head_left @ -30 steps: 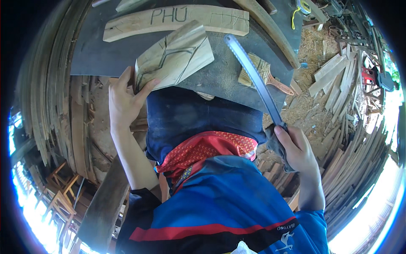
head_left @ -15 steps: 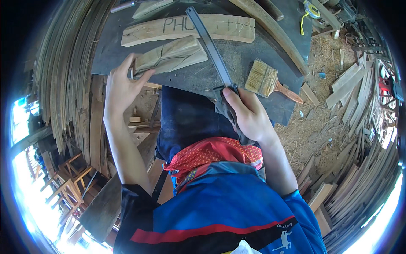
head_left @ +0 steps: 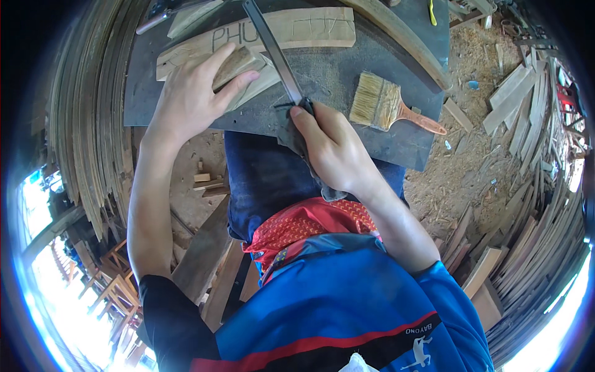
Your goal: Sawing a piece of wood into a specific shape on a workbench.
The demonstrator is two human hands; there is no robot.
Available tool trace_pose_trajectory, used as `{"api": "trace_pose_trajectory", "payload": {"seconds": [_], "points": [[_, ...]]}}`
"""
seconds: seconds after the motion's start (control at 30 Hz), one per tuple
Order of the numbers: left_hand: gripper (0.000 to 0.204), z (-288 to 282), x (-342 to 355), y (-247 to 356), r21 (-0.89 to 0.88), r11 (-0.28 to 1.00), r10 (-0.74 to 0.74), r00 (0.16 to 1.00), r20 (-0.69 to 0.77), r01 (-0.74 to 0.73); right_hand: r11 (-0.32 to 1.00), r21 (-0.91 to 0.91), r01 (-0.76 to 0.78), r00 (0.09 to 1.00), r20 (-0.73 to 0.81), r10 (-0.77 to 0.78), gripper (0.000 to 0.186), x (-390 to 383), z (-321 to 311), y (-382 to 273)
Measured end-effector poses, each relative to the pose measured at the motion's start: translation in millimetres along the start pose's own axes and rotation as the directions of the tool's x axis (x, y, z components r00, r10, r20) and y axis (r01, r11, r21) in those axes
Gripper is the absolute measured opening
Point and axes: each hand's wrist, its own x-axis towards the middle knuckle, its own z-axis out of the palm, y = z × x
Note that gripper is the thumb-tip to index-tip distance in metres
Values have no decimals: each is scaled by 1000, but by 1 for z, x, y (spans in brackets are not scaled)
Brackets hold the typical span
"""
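Observation:
My left hand [head_left: 192,96] is wrapped over the upper end of a short wooden block [head_left: 238,65], thumb and fingers on opposite sides. The block is tilted above the dark tabletop [head_left: 325,71], partly hidden by the hand. In my right fist [head_left: 338,149] is the dark handle end of a long, narrow, flat metal blade [head_left: 271,49]; its exact kind is unclear. Dark cloth [head_left: 292,131] hangs around that grip. The blade points away and leftward, passing above a pale curved board [head_left: 316,26] with pencilled lettering and lines.
A wide paintbrush [head_left: 378,102] lies at the table's right side. Behind it is a long curved timber [head_left: 403,37]. Tall stacks of planks [head_left: 80,124] stand at left, more planks [head_left: 533,266] at right. Wood scraps and sawdust litter the floor [head_left: 465,161].
My left hand has shifted from the block's near left end to over its top, turning the block. My right hand and the blade have moved left. The whole view has shifted slightly.

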Motion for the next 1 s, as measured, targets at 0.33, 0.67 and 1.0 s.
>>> {"api": "trace_pose_trajectory", "payload": {"seconds": [0.33, 0.67, 1.0], "points": [[56, 0, 7, -7, -122, 991, 57, 998, 42, -52, 721, -528, 449, 836, -37, -547, 12, 8, 7, 9], [36, -4, 6, 3, -145, 988, 62, 997, 47, -55, 953, -105, 283, 947, -129, -296, 22, 15, 7, -4], [35, -6, 9, 8, -135, 991, 15, 998, 62, -6, 982, 86, 168, 969, -199, -148, 23, 31, 13, -1]]}}
